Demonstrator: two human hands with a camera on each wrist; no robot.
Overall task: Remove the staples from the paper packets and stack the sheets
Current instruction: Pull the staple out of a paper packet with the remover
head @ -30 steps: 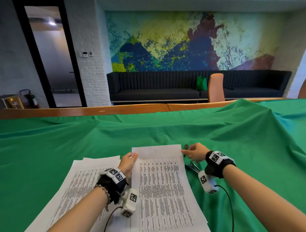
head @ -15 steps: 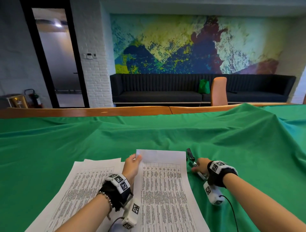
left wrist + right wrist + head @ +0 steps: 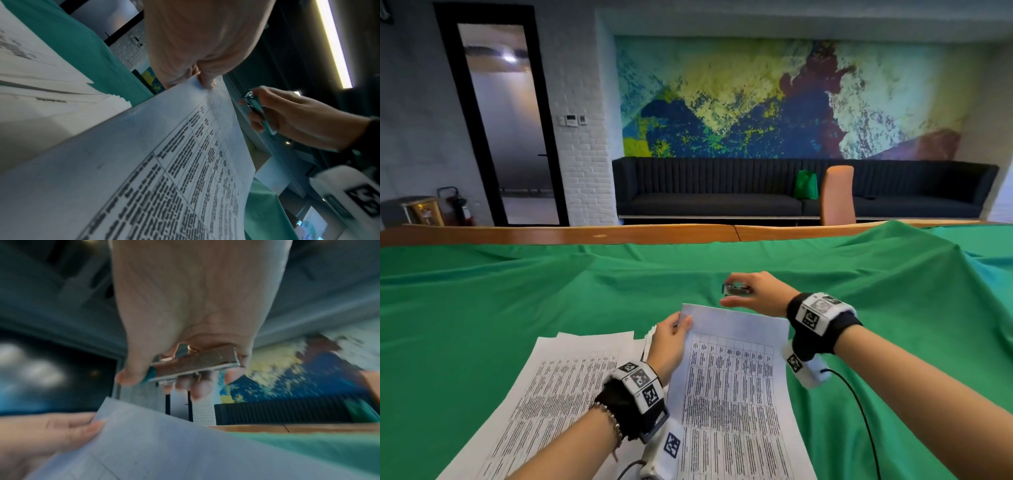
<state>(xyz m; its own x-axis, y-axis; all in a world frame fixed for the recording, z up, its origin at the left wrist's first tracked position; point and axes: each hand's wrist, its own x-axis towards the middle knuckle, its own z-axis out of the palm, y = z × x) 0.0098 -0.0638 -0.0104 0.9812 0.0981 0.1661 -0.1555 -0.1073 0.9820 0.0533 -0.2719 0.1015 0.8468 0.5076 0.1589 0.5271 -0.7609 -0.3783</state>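
A printed paper packet (image 3: 736, 387) lies in front of me on the green cloth. My left hand (image 3: 671, 337) pinches its far left corner and lifts it a little; in the left wrist view the thumb presses that packet (image 3: 164, 162) at the corner. My right hand (image 3: 751, 294) hovers just beyond the packet's far edge and grips a small metal tool with teal handles (image 3: 738, 288). The right wrist view shows this tool (image 3: 195, 365) held across the fingers above the paper (image 3: 154, 443). No staple can be made out.
A loose spread of printed sheets (image 3: 551, 387) lies to the left of the packet. The green cloth (image 3: 517, 291) covers the whole table, with a raised fold at the right. A cable (image 3: 859, 411) trails from my right wrist camera.
My right hand picked the tool up from the cloth at the packet's right and carried it up and left over the far edge. My left hand kept the corner and raised it slightly.
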